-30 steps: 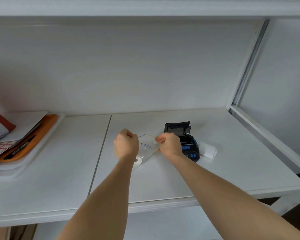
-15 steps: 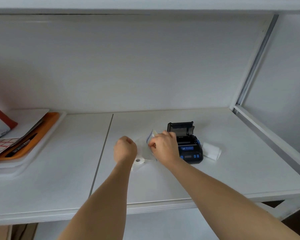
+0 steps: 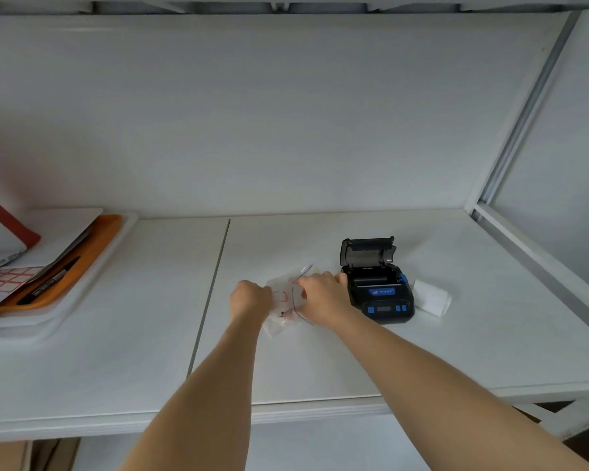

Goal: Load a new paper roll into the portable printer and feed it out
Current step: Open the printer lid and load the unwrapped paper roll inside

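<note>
Both hands work a clear plastic bag on the desk, roughly mid-desk, just left of the portable printer. Left hand is fisted, pinching the bag's left side; right hand lies over the bag's mouth w/ fingers curled down on or into it, can't tell whether they've got hold of anything inside. New paper roll isn't clearly visible: prob. in the bag under the right hand, but film and hand hide it. Printer lid stands open toward the desk's back edge, paper bay looks bare, so nothing loaded yet. White paper roll lies on its side just right of the printer, toward the right edge; could be the old one or a spare, can't say. Handling, as a guess: bag film is thin, soft, slippery, so it'll bunch instead of holding shape; pin it w/ the left, draw the roll out w/ the right. Roll itself should be light, firm around the barrel but quick to unspool. Take it by the flat ends or across the barrel w/ the loose tail trapped.
</note>
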